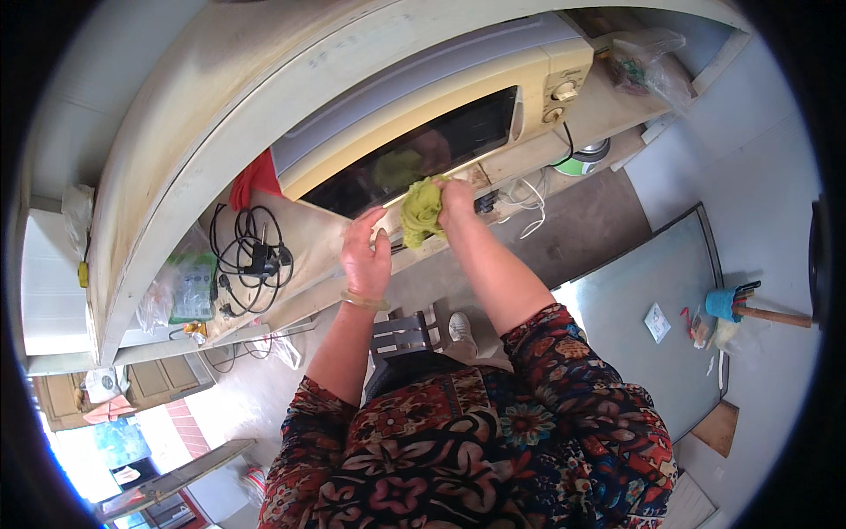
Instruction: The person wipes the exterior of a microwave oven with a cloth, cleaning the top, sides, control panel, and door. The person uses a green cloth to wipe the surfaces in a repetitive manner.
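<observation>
Bunched in my right hand (456, 202) is a yellow-green cloth (422, 211), held in front of the door of a yellow-and-grey microwave oven (410, 125). The dark door glass reflects the cloth and a hand. My left hand (366, 254), with a pale bangle at its wrist, holds nothing; its fingers are apart, near the shelf edge just left of the cloth. The microwave stands on a wooden shelf (310, 231) and has two dials on its right side.
Coiled black cables with plugs (254, 261) lie on the shelf at left, beside a green plastic package (193, 287). Red cloth (254, 178) touches the microwave's left side. A plastic bag (644, 69) lies at right. Below are a chair (403, 332) and a glass-topped table (641, 297).
</observation>
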The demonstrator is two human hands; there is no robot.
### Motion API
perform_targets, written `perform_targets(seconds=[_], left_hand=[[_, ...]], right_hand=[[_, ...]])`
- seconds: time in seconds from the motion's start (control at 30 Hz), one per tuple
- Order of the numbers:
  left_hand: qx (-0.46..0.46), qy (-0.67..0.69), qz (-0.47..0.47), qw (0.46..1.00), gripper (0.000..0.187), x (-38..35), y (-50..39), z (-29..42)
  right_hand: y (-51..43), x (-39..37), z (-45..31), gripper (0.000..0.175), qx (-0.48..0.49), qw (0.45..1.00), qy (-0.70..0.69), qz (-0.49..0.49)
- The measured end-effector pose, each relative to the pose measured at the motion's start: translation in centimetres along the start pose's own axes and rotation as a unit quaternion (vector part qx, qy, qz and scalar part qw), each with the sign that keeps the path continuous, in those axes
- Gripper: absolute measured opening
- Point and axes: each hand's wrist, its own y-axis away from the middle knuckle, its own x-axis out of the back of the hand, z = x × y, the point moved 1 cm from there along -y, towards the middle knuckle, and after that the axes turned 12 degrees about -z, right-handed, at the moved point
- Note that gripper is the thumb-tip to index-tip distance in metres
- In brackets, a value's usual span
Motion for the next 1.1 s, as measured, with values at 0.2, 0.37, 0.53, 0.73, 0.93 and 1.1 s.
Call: perform_targets(seconds=[0.2,0.37,0.53,0.73,0.93,1.1], left_hand=[[-0.069,-0.024,-0.046,0.996,0.033,-2.5,-2.4,3.9],[-0.138,-0.103,-0.037,0.984,0.032,-2.0,-3.8,6.3],[-0.208,-0.153,-0.025,0.966,0.033,-1.5,-6.4,8.7],[-0.261,-0.183,-0.002,0.948,0.035,-0.3,-7.9,10.0],[-0.315,-0.219,0.017,0.923,0.038,0.7,-9.6,11.4],[-0.323,-0.276,0.021,0.905,0.043,0.6,-10.7,11.6]], right_hand=[[-5.1,4.8,-5.9,0.018,0.087,0.996,-0.014,0.031],[-3.1,3.2,-8.6,0.024,0.173,0.976,0.094,0.091],[-2.3,0.8,-7.5,0.055,0.272,0.949,0.128,0.098],[5.4,-4.6,-11.2,0.074,0.378,0.901,0.205,0.063],[7.8,-6.7,-11.3,0.076,0.475,0.817,0.324,0.045],[6.3,-5.9,-9.6,0.075,0.539,0.737,0.404,0.051]])
